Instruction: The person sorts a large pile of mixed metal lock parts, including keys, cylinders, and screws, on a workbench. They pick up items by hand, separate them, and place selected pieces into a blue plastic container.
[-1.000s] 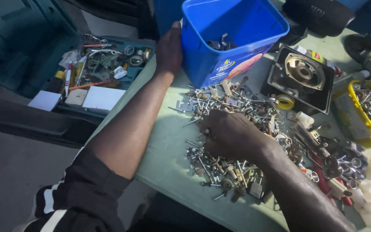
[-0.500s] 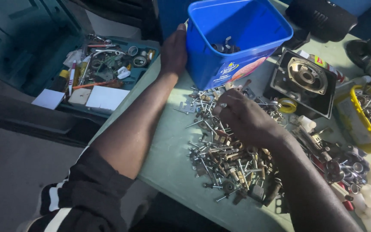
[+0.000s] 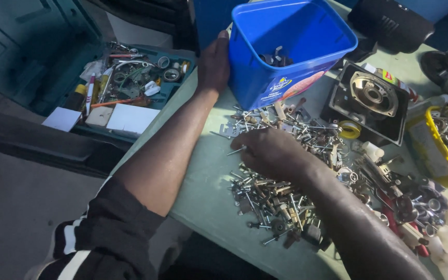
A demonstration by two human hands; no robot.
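left hand [image 3: 213, 62] flat against blue tub [image 3: 286, 52], right hand [image 3: 270, 153] palm-down on screws [image 3: 270, 199], grip unclear; tilted tub could tip

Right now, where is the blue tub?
In the head view the blue tub stands top centre on the table, the left hand on its left wall, the screw pile just below it.

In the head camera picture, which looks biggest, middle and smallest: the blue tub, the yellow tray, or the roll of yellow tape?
1. Blue tub: clearly the largest.
2. Yellow tray: smaller, though the picture's edge cuts it off, so its full size is unsure.
3. Roll of yellow tape: far the smallest.
The left hand holds the tub's side.
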